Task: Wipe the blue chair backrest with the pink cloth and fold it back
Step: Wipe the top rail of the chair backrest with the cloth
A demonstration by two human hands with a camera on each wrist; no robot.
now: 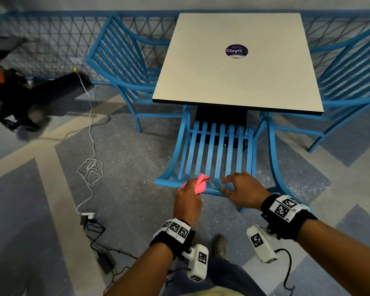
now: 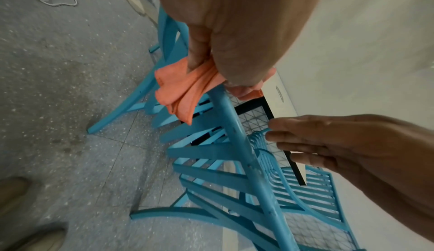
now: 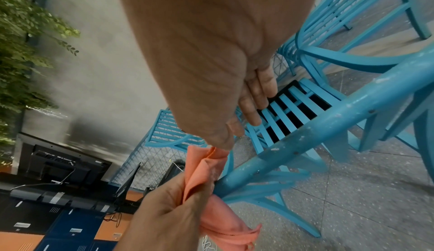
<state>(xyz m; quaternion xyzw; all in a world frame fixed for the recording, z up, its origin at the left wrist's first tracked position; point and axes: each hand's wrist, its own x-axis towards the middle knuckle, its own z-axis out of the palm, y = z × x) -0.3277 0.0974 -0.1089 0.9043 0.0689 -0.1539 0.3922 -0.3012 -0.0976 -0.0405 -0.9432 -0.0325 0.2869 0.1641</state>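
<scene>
The blue slatted chair (image 1: pixel 214 154) is tucked under the white table, its backrest top rail (image 1: pixel 212 190) nearest me. My left hand (image 1: pixel 187 199) grips the bunched pink cloth (image 1: pixel 199 184) against the left part of that rail; the cloth (image 2: pixel 183 95) hangs over the rail (image 2: pixel 237 134) in the left wrist view. My right hand (image 1: pixel 241 192) hovers at the rail just right of the cloth with fingers spread and loosely bent, holding nothing. In the right wrist view the right hand's fingers (image 3: pixel 258 97) hang above the slats, and the cloth (image 3: pixel 204 169) wraps the rail's end.
A white square table (image 1: pixel 237 60) with a purple sticker stands ahead. Two more blue chairs (image 1: pixel 124 60) (image 1: pixel 350 82) flank it. A white cable (image 1: pixel 90 167) and black adapter (image 1: pixel 88 218) lie on the floor at left. A blue lattice fence (image 1: pixel 51 39) runs behind.
</scene>
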